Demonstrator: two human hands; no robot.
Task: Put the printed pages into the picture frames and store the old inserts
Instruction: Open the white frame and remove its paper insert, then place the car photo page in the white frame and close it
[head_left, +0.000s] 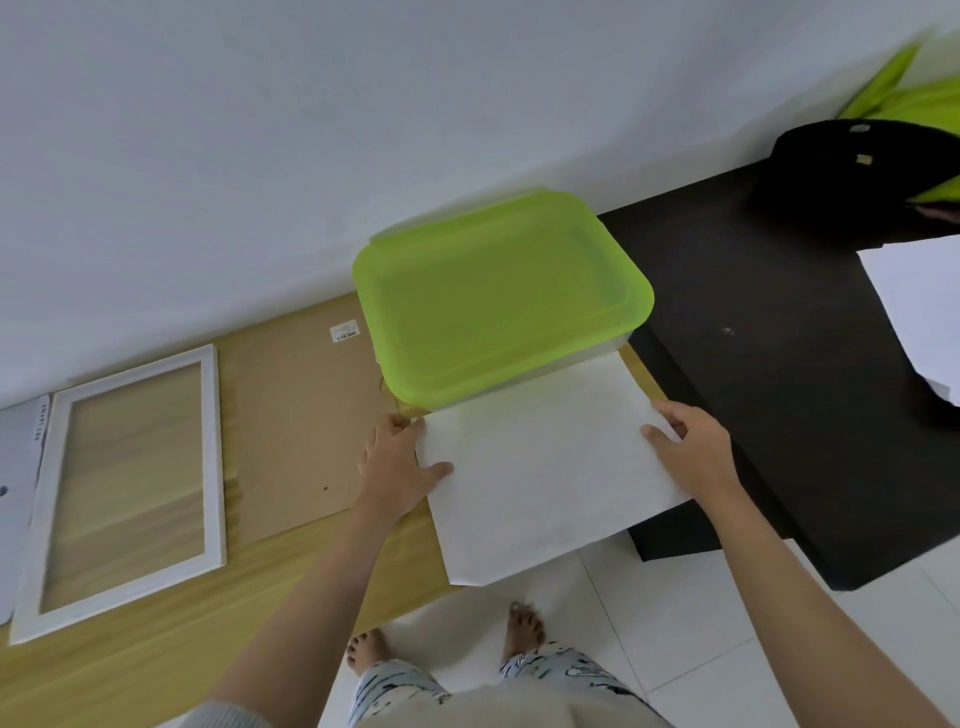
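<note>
Holding: both hands grip one white sheet, which overhangs the wooden bench edge.
Left hand: thumb on top of the sheet's left edge, fingers curled beneath.
Right hand: pinching the right edge.
Green-lidded box: touching the sheet's far edge.
White picture frame: flat at left, beside a brown backing board.
</note>
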